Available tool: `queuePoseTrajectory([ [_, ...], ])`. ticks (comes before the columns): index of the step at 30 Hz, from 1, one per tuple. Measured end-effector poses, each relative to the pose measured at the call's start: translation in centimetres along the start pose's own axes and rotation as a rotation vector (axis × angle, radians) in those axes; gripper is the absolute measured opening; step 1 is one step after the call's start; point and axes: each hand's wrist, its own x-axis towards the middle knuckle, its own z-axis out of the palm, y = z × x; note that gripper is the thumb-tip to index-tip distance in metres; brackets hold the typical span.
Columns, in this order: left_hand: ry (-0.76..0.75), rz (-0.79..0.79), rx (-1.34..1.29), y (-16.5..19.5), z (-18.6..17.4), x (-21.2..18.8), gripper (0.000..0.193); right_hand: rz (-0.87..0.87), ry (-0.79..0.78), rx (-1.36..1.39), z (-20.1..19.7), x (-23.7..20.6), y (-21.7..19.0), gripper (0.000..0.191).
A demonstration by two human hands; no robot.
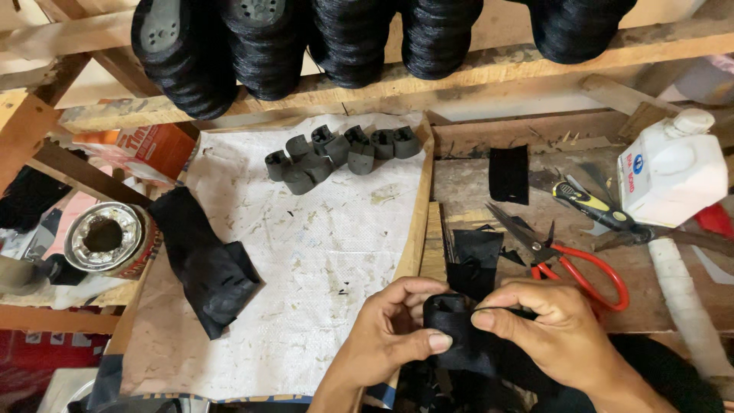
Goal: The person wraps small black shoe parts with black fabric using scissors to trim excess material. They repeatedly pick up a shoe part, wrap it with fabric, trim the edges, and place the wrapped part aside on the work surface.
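Likely a small shoemaking workshop: rough wooden bench (489, 191), red-handled scissors (569, 264), dark heel blocks (340, 149), black scraps (478, 252).

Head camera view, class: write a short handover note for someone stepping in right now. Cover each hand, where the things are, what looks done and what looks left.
Left hand: pinching the black fabric-covered block at the bench's front edge.
Right hand: gripping the same block from the other side, pulling its fabric over.
Things: grey blocks sit bare at the back of the white sheet; folded black fabric on its left; red-handled scissors and cut black pieces on the right.
Done: some fabric is cut.
Left: the grey blocks are uncovered; the held block looks unfinished.
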Motion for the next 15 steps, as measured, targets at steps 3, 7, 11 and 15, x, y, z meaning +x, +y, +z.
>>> queuePoseTrajectory([
  [3,-0.036,0.003,0.014,0.1,-0.2,-0.1,0.058,-0.065,-0.019,-0.028,0.5,0.2,-0.2,0.013],
  [7,-0.032,0.052,0.107,0.0,0.2,0.1,0.058,-0.129,-0.049,0.022,0.9,0.7,-0.1,0.014],
  [11,-0.003,0.077,0.163,-0.2,0.6,0.8,0.058,-0.144,0.0,0.021,0.8,1.0,0.5,0.014],
  [15,0.047,0.003,0.119,-0.9,1.1,1.6,0.066,-0.149,0.004,0.047,0.5,1.5,1.1,0.015],
])
